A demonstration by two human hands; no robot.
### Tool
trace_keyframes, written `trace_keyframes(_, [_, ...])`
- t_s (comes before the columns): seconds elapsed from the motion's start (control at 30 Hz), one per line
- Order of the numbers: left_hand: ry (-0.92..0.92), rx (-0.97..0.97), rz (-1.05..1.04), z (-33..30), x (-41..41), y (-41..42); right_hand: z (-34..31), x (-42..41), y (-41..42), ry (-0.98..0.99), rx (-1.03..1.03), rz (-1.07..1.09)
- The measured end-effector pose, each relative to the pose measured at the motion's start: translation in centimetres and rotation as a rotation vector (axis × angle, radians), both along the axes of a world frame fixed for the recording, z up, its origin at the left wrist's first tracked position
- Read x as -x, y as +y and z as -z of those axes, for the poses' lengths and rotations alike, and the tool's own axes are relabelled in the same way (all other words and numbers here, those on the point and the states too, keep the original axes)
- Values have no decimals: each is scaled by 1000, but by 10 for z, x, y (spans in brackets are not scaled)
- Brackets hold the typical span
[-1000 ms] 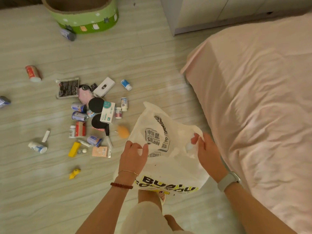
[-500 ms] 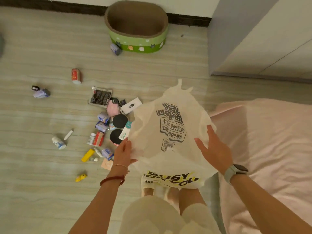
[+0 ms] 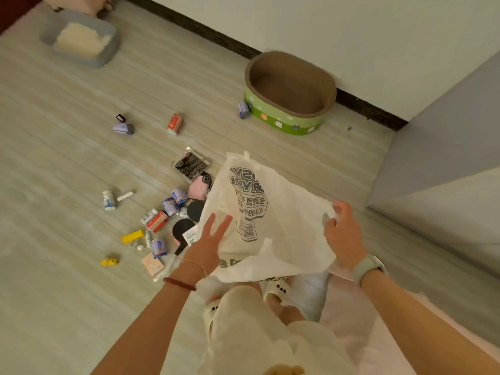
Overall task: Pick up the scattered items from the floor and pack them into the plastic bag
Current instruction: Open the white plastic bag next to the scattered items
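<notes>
White plastic bag (image 3: 281, 226) held up: left hand (image 3: 208, 243) flat against it, fingers (image 3: 223, 224) straight; right hand (image 3: 342, 234) pinching its edge.

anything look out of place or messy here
Yes: small items lie scattered on the floor, mostly piled left of the plastic bag. Strays lie apart: a red can on its side and a small bottle against the green cat bed. Nothing looks spilled.

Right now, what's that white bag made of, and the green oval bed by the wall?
The white bag looks like thin, crinkly plastic film: it wrinkles and light shows through. The green oval bed seems cardboard: matte brown inside, printed green paper outside, though I can't be sure.
</notes>
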State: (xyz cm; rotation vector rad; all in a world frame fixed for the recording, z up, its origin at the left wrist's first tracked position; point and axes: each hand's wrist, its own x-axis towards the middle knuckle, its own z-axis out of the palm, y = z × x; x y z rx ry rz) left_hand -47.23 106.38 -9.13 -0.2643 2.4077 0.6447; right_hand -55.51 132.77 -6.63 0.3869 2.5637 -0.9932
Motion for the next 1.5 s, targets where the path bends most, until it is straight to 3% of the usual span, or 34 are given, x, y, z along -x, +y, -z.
trace_keyframes(0.1, [-101,19,-12,9,10,27,3,39,15,-123,-85,-218])
trace_keyframes(0.3, [-295,-194,-449,20,38,56,28,108,30,-427,-376,-582])
trace_keyframes(0.4, [-383,-353,-633,28,57,57,36,143,32,-415,-584,-779])
trace_keyframes(0.47, [-439,-409,-589,37,74,55,36,170,29,-412,-665,-858])
trace_keyframes(0.53, [-412,-417,-549,39,91,55,35,198,24,-446,-754,-943])
trace_keyframes(0.6, [-247,-319,-636,38,107,56,37,227,16,-435,-818,-1013])
trace_keyframes(0.7, [-24,-132,-968,27,132,54,40,261,0,-289,-709,-982])
trace_keyframes(0.87, [110,16,-1296,20,163,60,33,303,-37,71,-444,-990])
trace_keyframes(1.03, [210,99,-1649,28,188,78,38,342,-73,24,-150,-1135])
trace_keyframes(1.1, [280,223,-1761,29,199,89,43,357,-82,-33,-25,-1197])
trace_keyframes(1.23, [209,401,-1638,28,231,104,44,382,-95,-128,154,-1308])
trace_keyframes(1.4, [114,280,-1135,39,266,111,40,401,-97,-188,240,-1469])
trace_keyframes(1.5, [49,203,-940,62,278,112,45,410,-93,-298,244,-1566])
